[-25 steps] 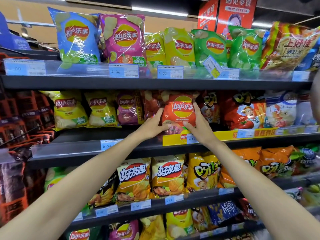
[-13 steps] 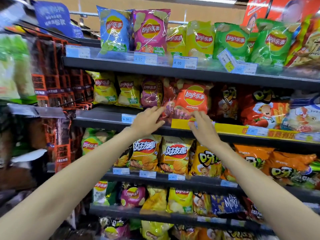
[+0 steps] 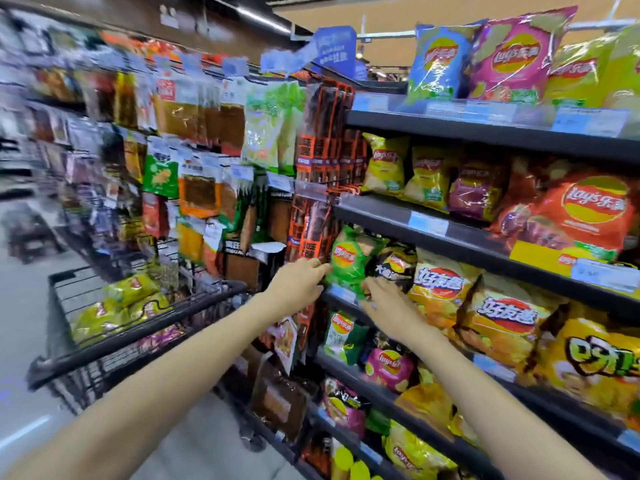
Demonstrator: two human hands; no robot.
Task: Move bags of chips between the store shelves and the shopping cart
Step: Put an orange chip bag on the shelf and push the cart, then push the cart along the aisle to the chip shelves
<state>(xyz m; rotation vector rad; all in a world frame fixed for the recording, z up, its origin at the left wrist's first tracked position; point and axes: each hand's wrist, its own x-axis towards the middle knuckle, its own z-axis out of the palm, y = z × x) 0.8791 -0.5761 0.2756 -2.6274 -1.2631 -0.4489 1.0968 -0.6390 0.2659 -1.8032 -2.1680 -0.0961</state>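
Note:
A green Lay's bag [image 3: 349, 259] stands at the left end of the third shelf [image 3: 460, 244]. My left hand [image 3: 298, 284] reaches toward its left edge with straight fingers, fingertips at the bag. My right hand [image 3: 389, 303] lies open just below and right of it, fingers pointing at its lower corner. The red Lay's bag [image 3: 575, 216] sits on the second shelf at the right, with no hand on it. The black shopping cart [image 3: 114, 337] stands at the lower left and holds yellow chip bags [image 3: 121, 303].
Hanging snack packets [image 3: 194, 168] fill the end rack left of the shelves. Orange and yellow chip bags [image 3: 502, 317] crowd the third shelf to the right. Lower shelves hold more Lay's bags [image 3: 388, 368]. Grey aisle floor [image 3: 20, 299] lies beyond the cart.
Both hands left the red Lay's bag on the second shelf and dropped to the green bag one shelf lower. The view swung left, bringing the cart into sight.

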